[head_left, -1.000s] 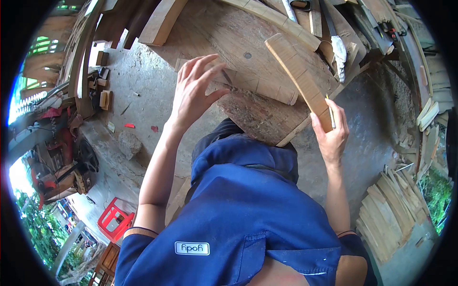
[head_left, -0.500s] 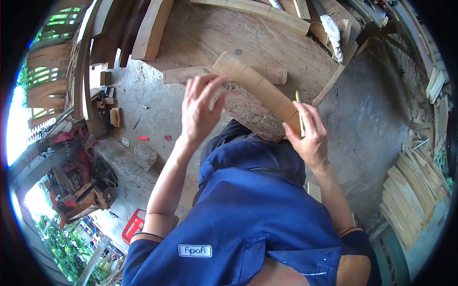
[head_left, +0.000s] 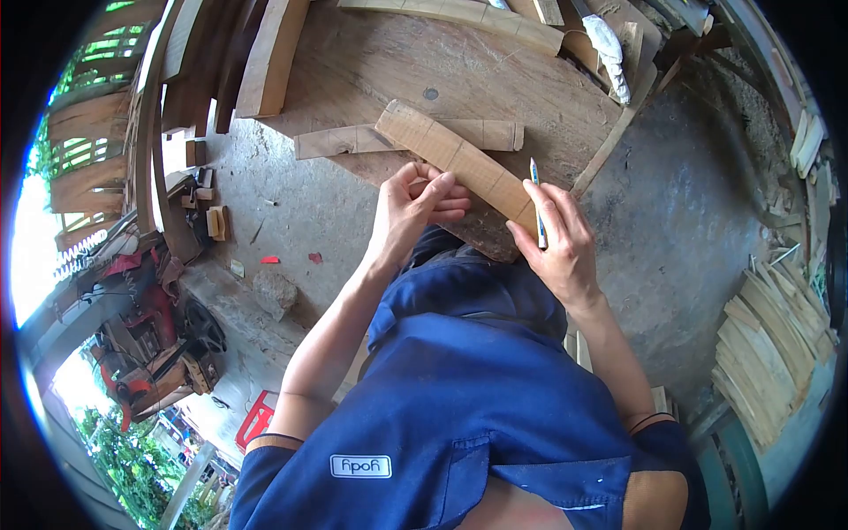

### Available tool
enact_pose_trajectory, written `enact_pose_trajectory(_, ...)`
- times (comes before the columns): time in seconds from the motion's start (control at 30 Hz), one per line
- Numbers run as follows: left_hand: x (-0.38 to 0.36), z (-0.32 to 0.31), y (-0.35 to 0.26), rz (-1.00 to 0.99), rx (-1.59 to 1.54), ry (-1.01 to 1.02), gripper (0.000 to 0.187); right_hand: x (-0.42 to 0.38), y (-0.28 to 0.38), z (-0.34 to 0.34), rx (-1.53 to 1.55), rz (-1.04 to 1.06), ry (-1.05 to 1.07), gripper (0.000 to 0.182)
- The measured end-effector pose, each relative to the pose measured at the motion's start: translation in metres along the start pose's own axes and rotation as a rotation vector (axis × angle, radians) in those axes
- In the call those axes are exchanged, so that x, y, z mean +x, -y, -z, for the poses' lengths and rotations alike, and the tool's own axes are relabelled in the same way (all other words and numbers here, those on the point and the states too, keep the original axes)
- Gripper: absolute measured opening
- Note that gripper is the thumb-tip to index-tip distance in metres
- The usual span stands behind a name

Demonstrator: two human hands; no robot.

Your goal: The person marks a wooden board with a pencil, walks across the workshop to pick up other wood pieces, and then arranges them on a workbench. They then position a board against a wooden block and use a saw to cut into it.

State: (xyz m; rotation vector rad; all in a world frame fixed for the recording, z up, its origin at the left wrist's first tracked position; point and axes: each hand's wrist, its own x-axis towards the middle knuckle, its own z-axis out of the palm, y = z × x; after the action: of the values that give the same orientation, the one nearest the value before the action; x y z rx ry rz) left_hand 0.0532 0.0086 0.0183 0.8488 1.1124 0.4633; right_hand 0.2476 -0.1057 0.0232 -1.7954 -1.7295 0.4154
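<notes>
A curved wooden piece [head_left: 455, 159] with pencil lines across it slants over the workbench. My right hand [head_left: 565, 243] grips its near end, and a pencil [head_left: 537, 201] is held in the same fingers, point upward. At the lower edge of the piece is my left hand [head_left: 413, 210], its fingers curled in and the thumb close to the wood. Whether those fingers pinch anything is hidden. Beneath the held piece, a second marked wooden strip [head_left: 340, 141] lies across the bench.
The wooden workbench [head_left: 371, 71] carries another marked curved strip [head_left: 459, 15] at its far side. A thick beam [head_left: 272, 62] stands at the left, and a white-wrapped tool [head_left: 608, 57] lies at the right. Stacked wooden slats [head_left: 768, 362] and a machine [head_left: 150, 344] flank me.
My left hand has moved right and toward me, its spread fingers now curled at the wood's edge. The curved piece has shifted slightly left and lower with my right hand.
</notes>
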Motion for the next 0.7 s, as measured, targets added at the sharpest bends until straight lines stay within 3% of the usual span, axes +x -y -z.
enact_pose_trajectory(0.13,0.000,-0.003,-0.001,0.070,-0.011,0.016,0.034,0.001,-0.002,0.001,0.008,-0.005,0.019,0.064)
enact_pose_trajectory(0.27,0.009,-0.006,0.001,0.028,-0.033,-0.025,0.033,0.004,-0.005,0.004,0.004,0.017,0.035,0.065)
enact_pose_trajectory(0.43,0.017,-0.005,0.003,0.111,-0.271,-0.072,0.027,0.004,-0.009,0.003,0.018,0.044,0.060,0.066)
enact_pose_trajectory(0.7,0.016,-0.010,-0.001,0.117,-0.273,-0.095,0.025,0.008,-0.012,0.005,0.010,0.051,0.076,0.066)
